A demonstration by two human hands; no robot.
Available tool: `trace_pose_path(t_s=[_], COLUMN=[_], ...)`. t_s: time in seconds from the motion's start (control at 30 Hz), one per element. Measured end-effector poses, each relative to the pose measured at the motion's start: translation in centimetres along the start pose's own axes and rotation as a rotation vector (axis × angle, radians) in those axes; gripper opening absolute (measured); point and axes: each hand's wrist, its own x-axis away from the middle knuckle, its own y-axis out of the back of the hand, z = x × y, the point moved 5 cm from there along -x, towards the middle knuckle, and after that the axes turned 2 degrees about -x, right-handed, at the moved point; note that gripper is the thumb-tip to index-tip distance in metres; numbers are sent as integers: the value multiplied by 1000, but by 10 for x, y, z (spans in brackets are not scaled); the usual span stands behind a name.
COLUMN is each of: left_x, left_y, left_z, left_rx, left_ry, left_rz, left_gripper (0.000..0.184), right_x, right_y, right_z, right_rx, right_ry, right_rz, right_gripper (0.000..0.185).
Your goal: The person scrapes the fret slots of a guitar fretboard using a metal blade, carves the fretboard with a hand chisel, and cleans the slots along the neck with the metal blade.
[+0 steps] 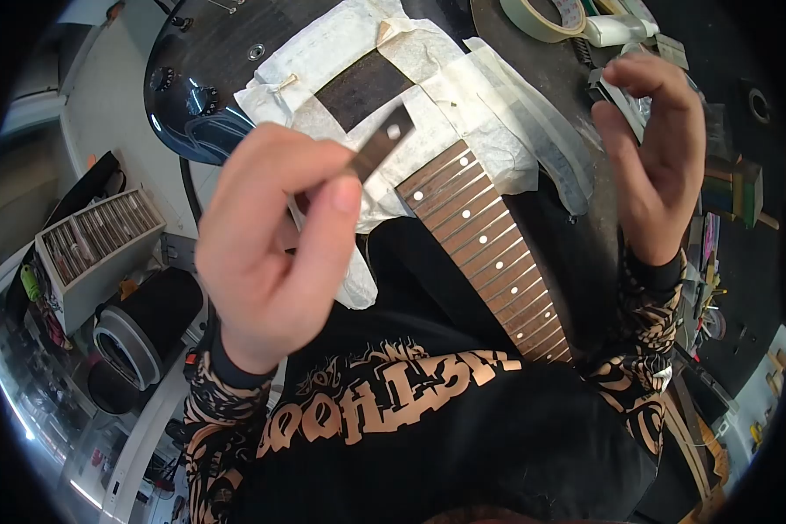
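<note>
Left hand (pixel 258 231) pinches a strip (pixel 382 141) apart from right hand (pixel 662 162), whose hold is unclear.

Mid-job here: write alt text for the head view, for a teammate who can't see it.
The left hand pinches a small dark strip over a guitar partly covered in white masking, its fretboard bare. The right hand is curled by a silvery-edged item; whether it grips that is unclear.

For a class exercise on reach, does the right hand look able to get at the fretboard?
Probably yes: the fretboard lies largely uncovered, and nothing visible stands between it and the right hand.
</note>
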Motion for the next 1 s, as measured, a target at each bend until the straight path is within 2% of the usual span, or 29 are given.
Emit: trace_pose_path(t_s=[0.13, 0.23, 0.33, 0.47, 0.67, 0.77, 0.87, 1.0], left_x=[1, -6, -7, -7, -6, -8, -10, -11], left_y=[-11, -25, -33, -37, -32, -31, -32, -40], left_z=[-16, -14, -14, -13, -8, -8, -11, -19], left_rx=[-155, -195, -193, -169, -158, -183, -233, -294], left_ry=[-109, -178, -156, -150, -41, -55, -110, -181], left_rz=[61, 68, 86, 96, 14, 15, 49, 113], left_gripper=[18, 18, 18, 17, 18, 20, 22, 27], right_x=[14, 18, 22, 19, 20, 13, 3, -7], right_y=[-21, -23, -35, -42, -43, -44, -46, -50], right_z=[0, 5, 6, 14, 5, 10, 17, 20], right_rx=[-206, -335, -497, -418, -467, -434, -379, -315], right_ry=[-60, -139, -210, -163, -279, -264, -236, -58], right_rz=[-50, -6, 1, 143, 115, 154, 227, 314], right_gripper=[36, 32, 32, 31, 29, 28, 31, 37])
